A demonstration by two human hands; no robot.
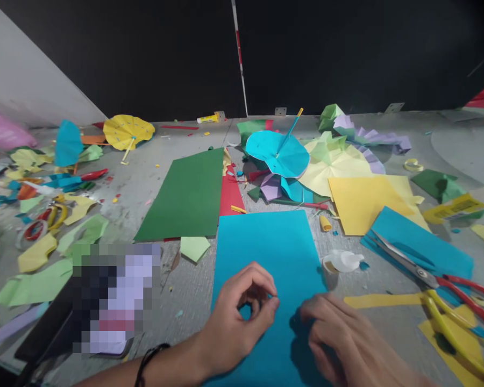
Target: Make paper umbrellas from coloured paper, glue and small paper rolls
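Observation:
A blue sheet of paper (pixel 266 242) lies flat in front of me, beneath both hands. Over its middle, my left hand (pixel 246 317) is closed, thumb and forefinger meeting in a ring; anything in the pinch is too small to make out. My right hand (pixel 339 338) is at the sheet's right edge, fingers curled and pressed together, their tips turned out of sight. Just beyond it is a small white glue bottle (pixel 344 262), apparently on its side. Red-handled scissors (pixel 421 274) rest partly on another blue sheet (pixel 439 244) to the right.
A green sheet (pixel 185 193) and yellow paper (pixel 358 201) lie farther back. A blue paper umbrella (pixel 276 153) rests among folded scraps; a yellow one (pixel 125 131) is far left. Yellow-handled scissors (pixel 452 328) are near right. A partly blurred phone-like object (pixel 119 301) sits left. A dark wall (pixel 145 54) stands behind.

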